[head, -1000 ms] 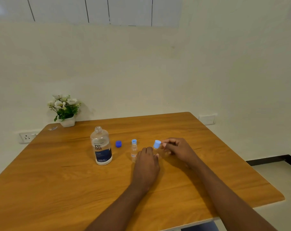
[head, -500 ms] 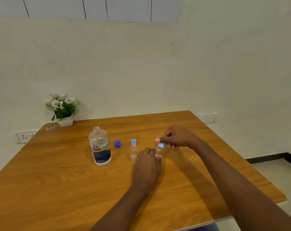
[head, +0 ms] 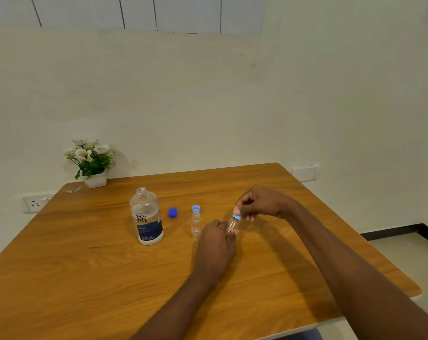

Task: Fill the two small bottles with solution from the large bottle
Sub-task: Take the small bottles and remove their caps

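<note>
The large clear bottle (head: pixel 147 218) with a dark blue label stands uncapped on the wooden table (head: pixel 85 266), left of centre. Its dark blue cap (head: pixel 173 212) lies just to its right. One small clear bottle (head: pixel 196 224) with a light blue cap stands upright beside that. My left hand (head: pixel 216 249) grips the second small bottle (head: pixel 232 225) at its base, and this bottle leans slightly. My right hand (head: pixel 262 202) pinches that bottle's light blue cap (head: pixel 238 217) from above.
A white pot of flowers (head: pixel 91 160) stands at the table's far left corner, with a small wrapper (head: pixel 73 189) lying near it. A wall socket (head: pixel 35 203) is at the left and a wall plate (head: pixel 304 173) at the right. The table's right edge drops to the floor.
My right hand has lifted from beside the small bottle to above it and now pinches its cap from the top. My left hand stays on the bottle's base.
</note>
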